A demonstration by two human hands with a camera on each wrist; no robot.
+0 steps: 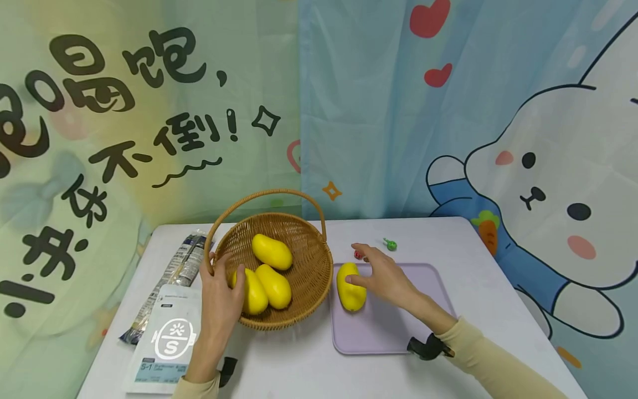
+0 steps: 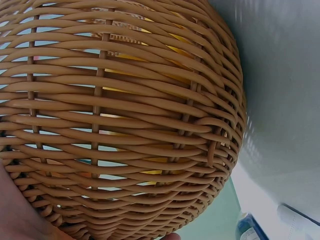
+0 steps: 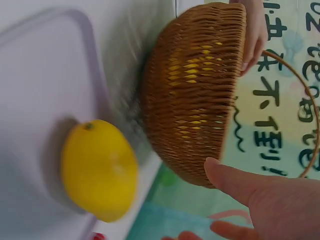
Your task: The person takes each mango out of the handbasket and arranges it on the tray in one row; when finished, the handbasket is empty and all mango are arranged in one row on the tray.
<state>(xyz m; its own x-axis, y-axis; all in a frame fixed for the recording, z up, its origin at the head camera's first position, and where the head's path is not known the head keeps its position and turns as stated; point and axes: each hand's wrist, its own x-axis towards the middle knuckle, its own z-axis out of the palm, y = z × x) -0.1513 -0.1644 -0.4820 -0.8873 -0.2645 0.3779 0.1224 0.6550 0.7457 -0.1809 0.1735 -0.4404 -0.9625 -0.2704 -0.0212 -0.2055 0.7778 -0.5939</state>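
In the head view, the left hand (image 1: 221, 293) grips the left rim of the wicker basket (image 1: 311, 271), thumb on the inside near the fruit. Three yellow fruits (image 1: 272, 252) lie in the basket, and a fourth fruit (image 1: 350, 298) lies on the purple tray (image 1: 374, 332), just right of it. The right hand (image 1: 389, 277) reaches over the tray with fingers spread and loose, holding nothing, its thumb overlapping the fourth fruit from this angle. Judging by how things lie, the loading looks mostly done, with only that fruit outside the basket. A white packet (image 1: 166, 327) and a silver pack (image 1: 186, 260) lie left of the basket; a small green thing (image 1: 391, 245) and a small red thing (image 1: 358, 255) sit behind the tray

In the left wrist view, the basket's wall fills most of the picture, yellow showing through the weave; too little of the left hand appears to judge its grip here

In the right wrist view, the fourth fruit rests near the tray's edge, apart from the right hand, whose thumb is stretched out and fingers are released
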